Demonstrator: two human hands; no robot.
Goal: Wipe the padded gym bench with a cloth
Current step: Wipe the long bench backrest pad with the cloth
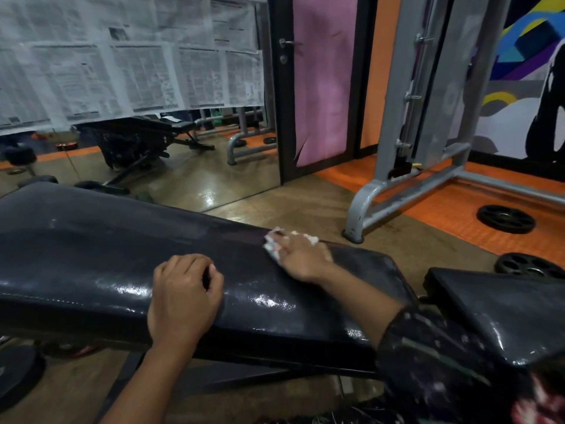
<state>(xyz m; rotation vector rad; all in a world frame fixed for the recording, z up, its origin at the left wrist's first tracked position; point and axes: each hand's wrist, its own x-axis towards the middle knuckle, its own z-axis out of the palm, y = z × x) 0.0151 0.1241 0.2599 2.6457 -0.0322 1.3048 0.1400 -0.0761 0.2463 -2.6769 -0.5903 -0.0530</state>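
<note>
I see the black padded bench (128,258) running across most of my view, its long pad shiny and streaked with wet glare near the front edge. A second, shorter pad (501,310) sits just beside its right end. Behind it, a mirror (171,166) along the wall has newspaper sheets (128,56) hung over its upper part, and a grey machine frame (428,123) stands on the orange floor mat (452,221), with two weight plates (506,219) lying near it. My left hand (185,301) rests on the front edge of the bench, fingers curled loosely, holding nothing. My right hand (301,257) lies flat, fingers spread, pressing a small white cloth (272,247) against the pad's far edge; the cloth pokes out beyond the fingertips.
</note>
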